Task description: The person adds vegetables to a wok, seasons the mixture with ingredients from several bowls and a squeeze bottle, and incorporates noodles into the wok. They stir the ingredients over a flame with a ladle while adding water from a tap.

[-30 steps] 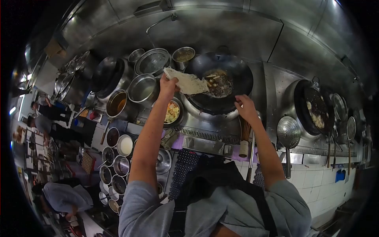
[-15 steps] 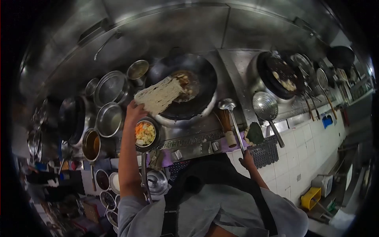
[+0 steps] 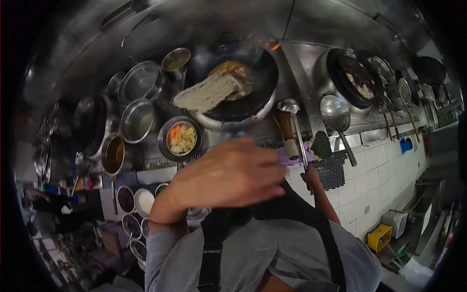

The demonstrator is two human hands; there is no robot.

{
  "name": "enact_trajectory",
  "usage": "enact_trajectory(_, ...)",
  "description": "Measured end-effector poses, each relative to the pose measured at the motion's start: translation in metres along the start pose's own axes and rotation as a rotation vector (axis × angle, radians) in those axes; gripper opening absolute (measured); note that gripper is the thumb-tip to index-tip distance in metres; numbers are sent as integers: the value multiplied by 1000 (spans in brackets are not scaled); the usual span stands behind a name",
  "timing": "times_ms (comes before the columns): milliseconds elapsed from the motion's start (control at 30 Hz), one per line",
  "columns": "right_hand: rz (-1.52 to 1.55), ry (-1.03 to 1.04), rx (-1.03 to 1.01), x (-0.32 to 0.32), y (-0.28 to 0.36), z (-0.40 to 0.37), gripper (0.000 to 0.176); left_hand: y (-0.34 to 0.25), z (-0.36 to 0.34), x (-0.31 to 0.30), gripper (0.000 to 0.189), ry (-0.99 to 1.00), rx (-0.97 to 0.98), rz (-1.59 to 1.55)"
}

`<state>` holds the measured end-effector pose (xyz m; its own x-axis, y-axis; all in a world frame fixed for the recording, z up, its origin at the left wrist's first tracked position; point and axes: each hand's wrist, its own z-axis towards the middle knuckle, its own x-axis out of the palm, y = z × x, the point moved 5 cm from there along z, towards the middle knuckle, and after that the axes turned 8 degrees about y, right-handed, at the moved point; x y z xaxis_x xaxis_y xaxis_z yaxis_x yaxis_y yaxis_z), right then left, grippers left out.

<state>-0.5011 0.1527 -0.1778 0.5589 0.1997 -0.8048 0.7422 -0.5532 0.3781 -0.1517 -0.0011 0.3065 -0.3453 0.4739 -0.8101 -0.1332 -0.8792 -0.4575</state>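
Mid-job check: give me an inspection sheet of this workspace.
Surface: steel range, partly covered by cookware.
Job's things: pale noodle sheet lies partly in the wok, overhanging its near-left rim.
Clutter: vegetable bowl, brush, perforated skimmer.
Hands: left hand raised, palm hidden; right hand grips the ladle.
Cables: nothing seen.
Surroundings: orange flame near the wok's far right; yellow container, lower right.

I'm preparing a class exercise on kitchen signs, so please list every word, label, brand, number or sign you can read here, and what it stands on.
None: no text can be read anywhere.
Wok and ladle: no readable lettering.
Brush handle: any marking is too small to read.
Small mark on the wall tiles: too small to make out.
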Motion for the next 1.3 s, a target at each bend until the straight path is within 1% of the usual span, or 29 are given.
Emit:
enact_trajectory(33, -16, -4, -26, 4, -8, 6, 41, -28, 14, -3, 24, -31, 101, -24)
enact_trajectory(100, 26, -62, -130, 34, -42, 33, 41, -69, 36, -9, 20, 8, 240, 28)
enact_trajectory(167, 20, -12, -132, 38, -45, 38, 42, -74, 37, -2, 20, -10, 163, 49)
enact_trajectory(233, -14, 4, -127, 5, -16, 15, 41, -80, 43, 2, 20, -36, 98, 102)
enact_trajectory(267, 20, -1, -168, 8, -22, 17, 39, -83, 47, 5, 21, -45, 70, 126)
enact_trajectory(333, 25, 50, -153, -1, -11, 10, 39, -87, 56, 13, 21, -55, 26, 161)
enact_trajectory(400, 41, 125, -134, -4, -16, 5, 41, -93, 69, 27, 22, -69, 4, 172)
enact_trajectory(433, 48, 128, -120, -6, -19, 3, 41, -95, 77, 33, 22, -74, 1, 184)
enact_trajectory(500, 60, 106, -200, -8, -17, -1, 43, -99, 93, 44, 23, -85, -7, 218)
enact_trajectory(533, 62, 105, -191, -4, -22, 3, 43, -101, 101, 50, 23, -95, -11, 237)
enact_trajectory(633, 77, 151, -208, 0, -31, 13, 44, -108, 118, 62, 24, -139, -50, 307)
enact_trajectory(667, 111, 175, -228, 0, -29, 13, 46, -76, 113, 87, 15, -158, -135, 550)
enact_trajectory(700, 150, 195, -247, -3, -21, 8, 48, -46, 103, 100, 12, -28, -296, 483)
enact_trajectory(733, 152, 198, -251, -12, -12, 1, 50, -23, 88, 123, 12, -43, -343, 548)
enact_trajectory(767, 157, 187, -251, -13, -10, -2, 50, -10, 80, 136, 13, 21, -425, 529)
enact_trajectory(800, 167, 161, -261, -13, -10, -6, 51, 0, 70, 146, 14, 84, -511, 504)
enact_trajectory(867, 139, 153, -288, -13, -15, -8, 50, 14, 48, 166, 17, 69, -612, 361)
enact_trajectory(900, 130, 164, -292, -11, -22, -15, 50, 20, 25, 189, 17, 118, -680, 291)
enact_trajectory(933, 186, 61, -285, -17, -30, -22, 52, 30, -8, 219, 17, 164, -749, 227)
enact_trajectory(967, 248, -49, -280, -25, -36, -26, 55, 48, -67, 279, 17, 303, -902, 210)
enact_trajectory(1000, 230, -89, -315, -32, -45, -36, 51, 47, -135, 345, 15, 308, -989, 298)
enact_trajectory(1033, 208, -89, -290, -35, -62, -46, 44, 39, -221, 428, 15, 541, -1129, 241)
enact_trajectory(1067, 186, -90, -259, -37, -79, -55, 37, 12, -292, 504, 21, 907, -1306, 17)
enact_trajectory(1100, 186, -94, -253, -33, -102, -59, 37, -30, -335, 564, 30, 1236, -1453, -247)
enact_trajectory(1133, 130, -12, -251, -18, -127, -60, 32, -67, -383, 639, 39, 1298, -1403, -283)
enact_trajectory(1167, 72, 70, -250, -8, -141, -61, 28, -72, -381, 643, 39, 1298, -1397, -289)
enact_trajectory(1300, -32, 118, -258, -9, -131, -59, 27, -77, -353, 637, 37, 1242, -1466, -315)
